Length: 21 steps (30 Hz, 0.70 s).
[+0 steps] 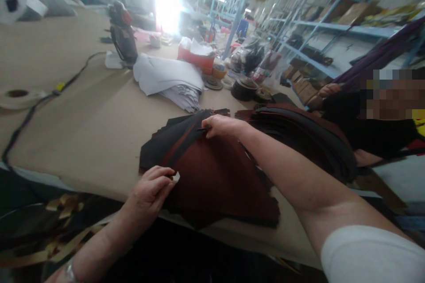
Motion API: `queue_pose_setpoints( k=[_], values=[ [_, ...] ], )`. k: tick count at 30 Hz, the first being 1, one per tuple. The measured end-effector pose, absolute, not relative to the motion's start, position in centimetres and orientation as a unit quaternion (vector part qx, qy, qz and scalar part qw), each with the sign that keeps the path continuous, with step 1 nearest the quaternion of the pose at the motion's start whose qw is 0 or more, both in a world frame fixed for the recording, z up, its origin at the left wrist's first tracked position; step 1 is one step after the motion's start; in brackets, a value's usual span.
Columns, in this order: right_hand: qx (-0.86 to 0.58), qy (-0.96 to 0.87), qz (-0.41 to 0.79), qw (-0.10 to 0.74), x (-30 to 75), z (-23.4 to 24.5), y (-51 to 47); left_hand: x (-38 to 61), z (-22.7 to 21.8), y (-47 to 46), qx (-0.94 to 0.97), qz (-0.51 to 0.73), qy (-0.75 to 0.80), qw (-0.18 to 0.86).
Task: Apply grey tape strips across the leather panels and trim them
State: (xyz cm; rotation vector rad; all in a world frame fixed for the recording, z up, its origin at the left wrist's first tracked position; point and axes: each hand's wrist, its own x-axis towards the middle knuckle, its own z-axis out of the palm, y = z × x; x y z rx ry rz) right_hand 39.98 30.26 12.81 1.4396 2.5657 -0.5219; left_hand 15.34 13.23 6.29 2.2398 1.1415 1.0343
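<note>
A stack of cut dark brown and black fabric pieces (212, 172) lies at the table's front edge. My left hand (151, 190) is at the stack's near left side, fingers closed on a small white piece (175, 177) that looks like paper or a label. Farther along the stack, my right hand (221, 125) is closed with fingertips over the top pieces. A thin dark tip (201, 129) sticks out to the left from its fingers; I cannot make out its kind. To the right lies a second stack of dark cut pieces (299, 130).
An upright cloth cutting machine (122, 37) stands at the back left, its black cable (33, 108) crossing the table. Nearby are a tape roll (20, 97), white cut sheets (169, 75), dark spools (244, 88) and an orange box (195, 57). A co-worker (375, 128) is at the right.
</note>
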Motion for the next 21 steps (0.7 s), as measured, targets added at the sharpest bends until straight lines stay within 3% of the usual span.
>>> queue_pose_setpoints(
  k=[6,16,19,21],
  values=[
    [0.488,0.860,-0.127,0.075,40.7,14.0,28.8,15.3,5.4,13.2,0.824,0.373,0.394,0.163],
    [0.508,0.856,-0.059,0.080,43.6,22.1,24.9,15.0,4.5,13.0,0.800,0.358,0.443,0.188],
    [0.559,0.824,-0.078,0.050,45.4,23.5,24.2,15.0,4.7,13.0,0.798,0.357,0.444,0.196],
    [0.600,0.792,-0.099,-0.057,46.8,24.5,24.0,15.1,4.8,13.0,0.798,0.356,0.447,0.193]
  ],
)
